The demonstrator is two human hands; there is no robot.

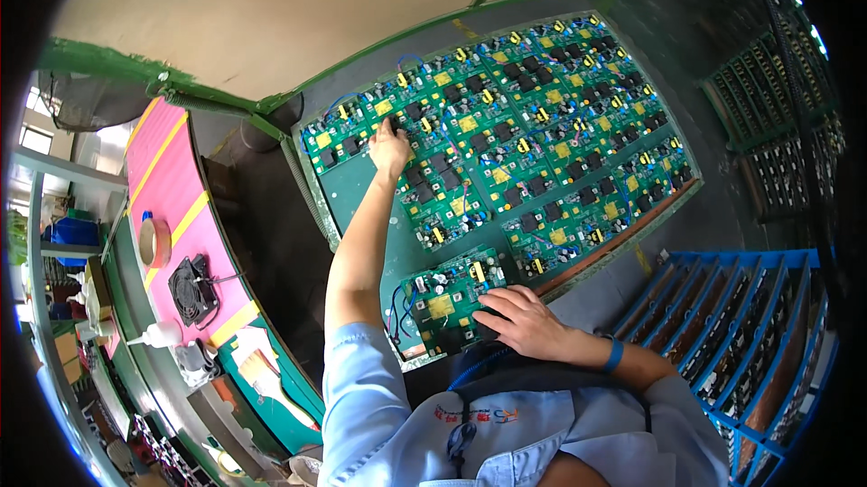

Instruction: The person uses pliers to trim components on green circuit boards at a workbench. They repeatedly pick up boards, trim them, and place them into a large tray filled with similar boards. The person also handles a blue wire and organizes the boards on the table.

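My left hand (390,151) reaches to the far left of the table. Its fingers are bunched down on a dark component of a green circuit board (384,107) in the back row; the fingertips are partly hidden. Close to my body, another green circuit board (441,306) lies at the table's near edge, with yellow squares, blue and white parts and dark wires on its left. My right hand (524,323) bends its fingers over this board's right side, against a black block. Many similar boards (542,117) lie in tight rows across the table.
A pink bench (172,180) at left bears a tape roll (154,242), a black fan (193,291), a white squeeze bottle (161,334) and a brush (262,376). A blue rack (722,333) holding boards stands at right. A beige panel (298,17) rises behind the table.
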